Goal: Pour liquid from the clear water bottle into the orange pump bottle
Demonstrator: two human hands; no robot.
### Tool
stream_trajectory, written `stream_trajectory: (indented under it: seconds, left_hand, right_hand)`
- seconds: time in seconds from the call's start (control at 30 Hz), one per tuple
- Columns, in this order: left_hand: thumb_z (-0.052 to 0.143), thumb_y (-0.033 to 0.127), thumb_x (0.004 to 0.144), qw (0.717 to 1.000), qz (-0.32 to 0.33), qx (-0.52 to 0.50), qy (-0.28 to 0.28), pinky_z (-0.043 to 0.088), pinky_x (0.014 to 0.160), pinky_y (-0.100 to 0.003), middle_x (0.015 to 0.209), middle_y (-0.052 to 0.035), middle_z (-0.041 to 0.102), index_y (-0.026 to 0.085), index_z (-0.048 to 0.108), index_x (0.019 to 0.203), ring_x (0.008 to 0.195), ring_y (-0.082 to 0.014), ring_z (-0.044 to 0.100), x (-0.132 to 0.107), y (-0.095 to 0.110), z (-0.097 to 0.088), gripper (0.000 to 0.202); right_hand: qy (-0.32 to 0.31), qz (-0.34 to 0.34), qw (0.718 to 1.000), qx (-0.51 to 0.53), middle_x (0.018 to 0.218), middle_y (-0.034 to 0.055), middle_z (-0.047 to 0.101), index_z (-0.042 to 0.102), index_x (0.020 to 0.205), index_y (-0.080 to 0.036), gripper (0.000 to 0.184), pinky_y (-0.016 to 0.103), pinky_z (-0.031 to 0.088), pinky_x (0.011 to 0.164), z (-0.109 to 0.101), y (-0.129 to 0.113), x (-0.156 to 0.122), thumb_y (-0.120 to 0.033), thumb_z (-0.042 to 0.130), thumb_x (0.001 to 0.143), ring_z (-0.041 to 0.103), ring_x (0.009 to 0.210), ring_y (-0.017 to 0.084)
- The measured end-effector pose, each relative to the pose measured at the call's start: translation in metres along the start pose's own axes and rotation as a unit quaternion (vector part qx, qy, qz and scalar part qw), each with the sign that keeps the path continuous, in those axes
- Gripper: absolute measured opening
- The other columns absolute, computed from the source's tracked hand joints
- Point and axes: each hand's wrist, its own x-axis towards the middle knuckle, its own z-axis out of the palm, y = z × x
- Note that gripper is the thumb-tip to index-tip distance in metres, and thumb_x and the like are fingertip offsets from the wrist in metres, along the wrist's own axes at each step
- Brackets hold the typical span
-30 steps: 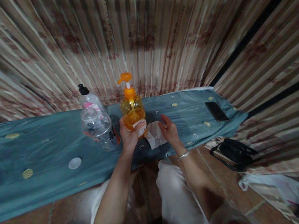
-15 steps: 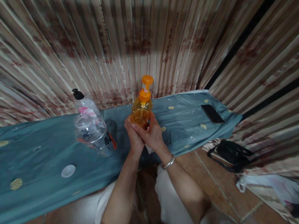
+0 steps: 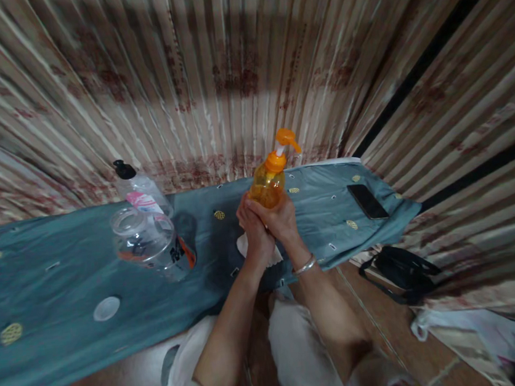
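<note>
Both hands wrap an orange pump bottle (image 3: 269, 180) with an orange pump head, tilted to the right above the teal cloth (image 3: 63, 283). My left hand (image 3: 255, 233) grips its lower part from the left. My right hand (image 3: 277, 217), with a silver bangle at the wrist, closes over the front of the bottle. A crumpled white tissue (image 3: 245, 247) lies on the cloth just under my hands.
A large clear open bottle (image 3: 149, 244) stands left of my hands, its white cap (image 3: 106, 308) lying on the cloth nearer me. Behind it is a clear bottle with a black cap (image 3: 138, 187). A black phone (image 3: 367, 200) lies at right, and a black bag (image 3: 403, 272) is on the floor.
My right hand left the tissue and closed onto the orange bottle. The bottle was lifted, moved right and tilted to the right. The view shifted slightly.
</note>
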Motion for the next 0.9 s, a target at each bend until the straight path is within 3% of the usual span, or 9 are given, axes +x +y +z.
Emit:
stream_trajectory:
  seconds: [0.07, 0.17, 0.27, 0.37, 0.43, 0.5, 0.57, 0.67, 0.9]
  left_hand:
    - [0.077, 0.024, 0.071, 0.999, 0.031, 0.037, -0.012, 0.019, 0.128, -0.054, 0.147, -0.0162, 0.05, 0.021, 0.053, 0.136, 0.146, -0.0363, 0.037, -0.002, 0.001, 0.009, 0.069]
    - [0.068, 0.022, 0.078, 0.987, 0.086, 0.127, -0.056, 0.023, 0.125, -0.057, 0.152, -0.0185, 0.047, 0.02, 0.046, 0.144, 0.145, -0.0359, 0.038, 0.0, -0.001, 0.022, 0.069]
    - [0.06, 0.021, 0.085, 0.983, 0.097, 0.134, -0.08, 0.026, 0.123, -0.055, 0.153, -0.0179, 0.047, 0.021, 0.047, 0.144, 0.144, -0.033, 0.041, 0.01, -0.006, 0.03, 0.06]
    - [0.065, 0.018, 0.082, 0.988, 0.065, 0.088, -0.105, 0.03, 0.122, -0.052, 0.144, -0.016, 0.055, 0.022, 0.056, 0.133, 0.138, -0.031, 0.048, 0.029, -0.012, 0.031, 0.052]
    - [0.076, 0.019, 0.072, 0.99, 0.04, 0.079, -0.106, 0.034, 0.119, -0.054, 0.14, -0.015, 0.058, 0.022, 0.058, 0.13, 0.135, -0.0329, 0.051, 0.044, -0.016, 0.029, 0.06]
    - [0.085, 0.018, 0.06, 0.993, -0.05, 0.008, -0.106, 0.036, 0.119, -0.052, 0.135, -0.0125, 0.061, 0.021, 0.059, 0.125, 0.135, -0.0329, 0.052, 0.059, -0.019, 0.028, 0.07]
    - [0.087, 0.016, 0.054, 0.981, -0.105, -0.056, -0.15, 0.046, 0.11, -0.049, 0.122, -0.0094, 0.067, 0.02, 0.06, 0.12, 0.121, -0.03, 0.063, 0.071, -0.02, 0.03, 0.071]
    - [0.09, 0.015, 0.049, 0.974, -0.126, -0.068, -0.177, 0.055, 0.096, -0.046, 0.103, -0.0063, 0.072, 0.017, 0.061, 0.111, 0.099, -0.0267, 0.07, 0.085, -0.021, 0.034, 0.068]
    - [0.091, 0.017, 0.052, 0.982, -0.101, -0.031, -0.157, 0.056, 0.093, -0.042, 0.103, -0.0037, 0.073, 0.02, 0.059, 0.108, 0.096, -0.0237, 0.07, 0.108, -0.034, 0.052, 0.064]
  right_hand:
    - [0.006, -0.006, 1.0, -0.012, 0.104, 0.0075, 0.079, 0.068, 0.107, -0.023, 0.055, 0.043, 0.06, 0.092, -0.009, 0.008, 0.017, -0.053, 0.086, 0.065, 0.075, 0.102, 0.028]
    - [0.024, 0.009, 0.999, -0.027, 0.097, 0.007, 0.08, 0.07, 0.097, -0.021, 0.048, 0.041, 0.06, 0.089, -0.024, 0.017, 0.044, -0.046, 0.088, 0.06, 0.075, 0.093, 0.026]
    - [0.012, 0.031, 0.999, 0.001, 0.089, 0.0035, 0.08, 0.07, 0.089, -0.021, 0.042, 0.039, 0.06, 0.085, -0.04, 0.024, 0.067, -0.04, 0.086, 0.056, 0.073, 0.085, 0.024]
    - [-0.002, 0.044, 0.998, 0.036, 0.087, 0.0026, 0.08, 0.071, 0.088, -0.019, 0.041, 0.039, 0.058, 0.083, -0.049, 0.03, 0.082, -0.038, 0.084, 0.054, 0.072, 0.081, 0.022]
    - [-0.017, 0.047, 0.997, 0.066, 0.087, 0.0026, 0.08, 0.072, 0.088, -0.018, 0.043, 0.039, 0.058, 0.084, -0.052, 0.034, 0.088, -0.036, 0.085, 0.052, 0.071, 0.08, 0.022]
    - [-0.044, 0.048, 0.993, 0.099, 0.087, 0.0027, 0.08, 0.072, 0.088, -0.018, 0.044, 0.039, 0.057, 0.085, -0.052, 0.036, 0.093, -0.036, 0.086, 0.051, 0.071, 0.08, 0.021]
    - [-0.076, 0.048, 0.988, 0.128, 0.089, 0.0028, 0.08, 0.072, 0.088, -0.019, 0.044, 0.04, 0.056, 0.088, -0.052, 0.037, 0.099, -0.037, 0.088, 0.052, 0.072, 0.082, 0.022]
    - [-0.121, 0.049, 0.981, 0.145, 0.09, 0.002, 0.08, 0.073, 0.089, -0.019, 0.044, 0.041, 0.056, 0.091, -0.052, 0.037, 0.108, -0.035, 0.09, 0.051, 0.073, 0.085, 0.022]
    - [-0.255, 0.04, 0.956, 0.142, 0.112, 0.0018, 0.08, 0.074, 0.104, -0.024, 0.053, 0.041, 0.052, 0.109, -0.066, 0.029, 0.144, -0.031, 0.093, 0.055, 0.072, 0.111, 0.023]
